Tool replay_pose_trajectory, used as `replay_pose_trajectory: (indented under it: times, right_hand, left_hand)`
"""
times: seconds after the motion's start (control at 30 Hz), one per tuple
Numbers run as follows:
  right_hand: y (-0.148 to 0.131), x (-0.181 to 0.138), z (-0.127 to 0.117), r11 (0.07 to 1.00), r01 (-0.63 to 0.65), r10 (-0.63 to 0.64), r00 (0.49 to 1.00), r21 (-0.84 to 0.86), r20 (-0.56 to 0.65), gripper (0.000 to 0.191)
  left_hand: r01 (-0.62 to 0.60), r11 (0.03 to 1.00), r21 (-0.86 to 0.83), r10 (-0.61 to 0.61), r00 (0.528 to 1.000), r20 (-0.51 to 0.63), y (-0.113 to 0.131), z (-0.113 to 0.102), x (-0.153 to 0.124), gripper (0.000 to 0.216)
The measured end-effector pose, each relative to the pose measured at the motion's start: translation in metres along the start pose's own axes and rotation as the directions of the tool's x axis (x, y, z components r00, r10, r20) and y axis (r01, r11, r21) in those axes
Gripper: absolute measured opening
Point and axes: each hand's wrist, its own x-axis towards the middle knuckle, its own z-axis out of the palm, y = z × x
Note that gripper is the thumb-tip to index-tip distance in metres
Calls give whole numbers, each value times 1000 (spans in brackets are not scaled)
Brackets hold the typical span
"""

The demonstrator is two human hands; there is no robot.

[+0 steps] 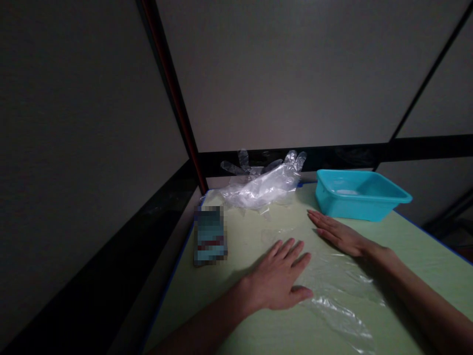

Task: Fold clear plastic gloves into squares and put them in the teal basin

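My left hand lies flat and open on the pale green table, fingers stretched forward, its thumb at the edge of a clear plastic sheet. My right hand also lies flat and open, fingers together, resting on the far part of that same sheet. The sheet is spread thin and wrinkled between and in front of both hands. Neither hand grips anything.
A heap of clear plastic gloves lies at the table's far edge. A turquoise tub stands at the far right. A small blurred packet sits at the left edge. Grey walls enclose the back and left.
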Motion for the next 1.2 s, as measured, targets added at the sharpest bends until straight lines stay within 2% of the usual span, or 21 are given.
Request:
replay_pose_trajectory:
  times: [0.23, 0.4, 0.5, 0.6, 0.73, 0.83, 0.97, 1.2]
  right_hand:
    - [1, -1, 3, 1000, 3, -4, 1000, -15, -25, 56]
    - [6, 0, 8, 998, 41, -43, 998, -40, -55, 55]
    - [8, 0, 10, 997, 56, -60, 995, -52, -79, 53]
    - [11, 1, 13, 996, 69, -73, 994, -63, -80, 53]
    - [17, 2, 19, 991, 105, -112, 991, -85, -79, 53]
    - [18, 3, 20, 989, 114, -123, 988, -92, -90, 55]
    - [16, 3, 17, 989, 120, -126, 990, -86, -71, 55]
    - [14, 2, 17, 995, 59, -64, 995, -80, -71, 54]
  left_hand:
    - [-8, 996, -88, 9, 1000, 13, -2, -4, -1, 64]
    - [40, 980, -195, -20, 994, 103, -9, -15, 4, 69]
    - [86, 983, -161, -71, 993, 95, -7, -24, 21, 64]
    - [90, 995, -44, -90, 996, -3, 3, -27, 51, 60]
    - [173, 985, 13, -171, 982, -79, 20, -10, 91, 58]
    - [261, 965, 31, -255, 957, -138, 25, 12, 105, 64]
    - [289, 957, 26, -278, 938, -205, 24, 28, 103, 68]
    - [328, 944, 24, -320, 932, -169, 12, 25, 87, 68]
